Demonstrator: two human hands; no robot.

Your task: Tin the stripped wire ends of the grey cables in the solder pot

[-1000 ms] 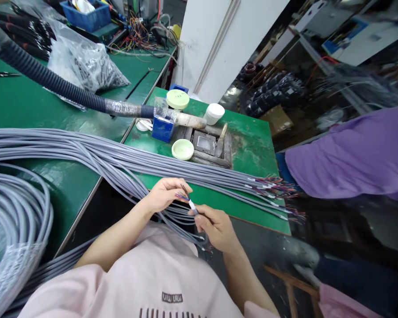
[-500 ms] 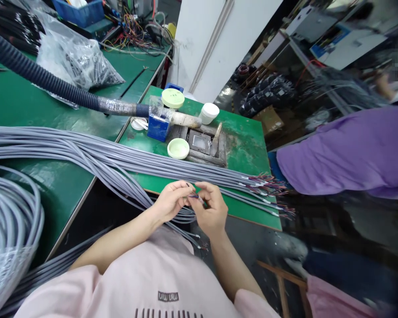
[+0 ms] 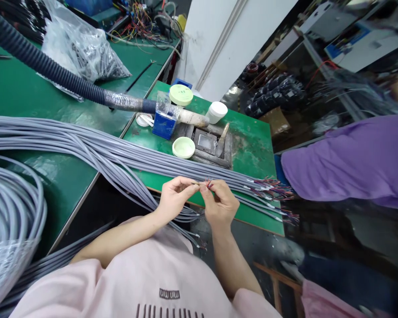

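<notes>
Thin coloured wires (image 3: 208, 183) fan out at the fingertips of my right hand (image 3: 220, 203), which is closed in a pinch around them. My left hand (image 3: 175, 198) is also closed, thumb against forefinger, pinching a thin dark wire tip just left of the right thumb. Both hands nearly touch, in front of the bundle of grey cables (image 3: 172, 164) lying across the bench. At the bundle's right end, stripped cable ends (image 3: 275, 187) show many fine red and dark wires. Several more grey cables pass beneath my hands.
Behind the bundle sits a soldering pot (image 3: 206, 142) with a scraper (image 3: 223, 139) on its frame. A pale green dish (image 3: 183, 148), a white tub (image 3: 216, 112) and a ribbed hose (image 3: 86, 88) surround it. Coiled cable (image 3: 16, 212) lies left; a person's purple sleeve (image 3: 348, 161) is at right.
My hands have shifted slightly right and up. The wires between them now spread upward from the right fingertips, and the left fingers have straightened toward the right hand. The view has shifted slightly.
</notes>
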